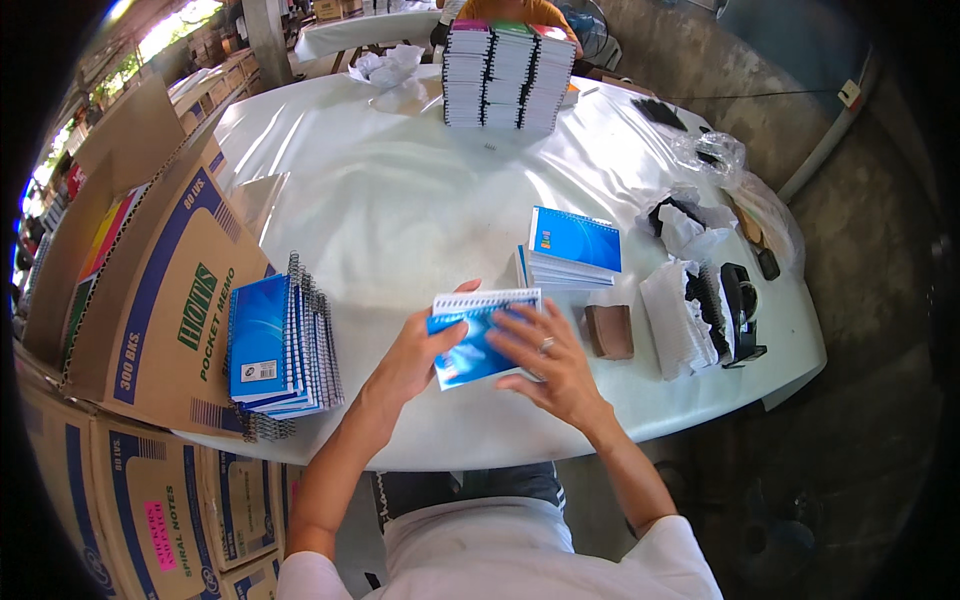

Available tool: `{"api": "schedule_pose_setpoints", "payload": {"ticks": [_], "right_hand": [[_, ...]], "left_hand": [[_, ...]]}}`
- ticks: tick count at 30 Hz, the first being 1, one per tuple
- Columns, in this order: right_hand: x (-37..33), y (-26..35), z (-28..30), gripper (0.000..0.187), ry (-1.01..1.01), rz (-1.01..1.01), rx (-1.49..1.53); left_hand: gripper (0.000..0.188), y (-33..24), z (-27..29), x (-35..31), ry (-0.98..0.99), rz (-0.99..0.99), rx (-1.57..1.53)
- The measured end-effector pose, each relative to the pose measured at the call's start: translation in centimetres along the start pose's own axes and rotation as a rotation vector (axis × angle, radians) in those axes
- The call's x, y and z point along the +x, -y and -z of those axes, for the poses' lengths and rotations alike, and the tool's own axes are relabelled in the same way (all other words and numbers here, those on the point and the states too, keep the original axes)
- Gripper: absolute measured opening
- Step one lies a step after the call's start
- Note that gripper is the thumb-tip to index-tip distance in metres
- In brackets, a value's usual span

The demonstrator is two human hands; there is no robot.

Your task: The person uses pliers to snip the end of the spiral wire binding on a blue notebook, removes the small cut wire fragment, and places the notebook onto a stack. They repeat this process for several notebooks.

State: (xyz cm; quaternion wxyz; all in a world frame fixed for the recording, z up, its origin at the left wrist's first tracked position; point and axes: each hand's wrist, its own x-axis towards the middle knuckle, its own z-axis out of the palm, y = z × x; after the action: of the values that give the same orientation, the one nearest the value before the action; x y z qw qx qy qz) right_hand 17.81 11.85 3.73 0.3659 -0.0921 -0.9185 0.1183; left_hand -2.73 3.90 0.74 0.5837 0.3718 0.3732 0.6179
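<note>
Here, hands [415, 350] [553, 365] handle a notebook [462, 364]; lettering [197, 308] marks cartons [165, 362].

Blue notebook [465, 364] partly hidden by hands [556, 366]

Stained grey wall [775, 125], perhaps concrete.

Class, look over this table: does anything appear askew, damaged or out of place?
Yes. At the right, white paper wrapping looks torn, its ragged edge exposing something black. Beside the open carton, the blue notebook stack is uneven, its edges misaligned.
</note>
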Motion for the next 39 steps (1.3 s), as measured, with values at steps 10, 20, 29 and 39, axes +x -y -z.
{"api": "schedule_pose_setpoints", "payload": {"ticks": [10,20,29,39], "right_hand": [[-6.4,2.0,-9.0,0.032,-0.054,-0.785,1.021],[-5.3,-1.2,-2.5,0.041,-0.021,-0.408,0.396],[-9.1,-20.7,15.9,0.023,0.126,-1.057,-0.612],[-3.8,-13.6,15.8,0.027,-0.212,-0.409,-0.971]], "left_hand": [[0.08,4.9,2.3,-6.8,-0.164,-0.239,0.388],[0.052,3.3,-2.6,-5.5,-0.062,-0.328,1.807],[0.049,2.1,-3.2,-5.3,0.02,-0.327,1.702],[0.055,2.1,-3.1,-5.1,-0.007,-0.329,1.737]]}}
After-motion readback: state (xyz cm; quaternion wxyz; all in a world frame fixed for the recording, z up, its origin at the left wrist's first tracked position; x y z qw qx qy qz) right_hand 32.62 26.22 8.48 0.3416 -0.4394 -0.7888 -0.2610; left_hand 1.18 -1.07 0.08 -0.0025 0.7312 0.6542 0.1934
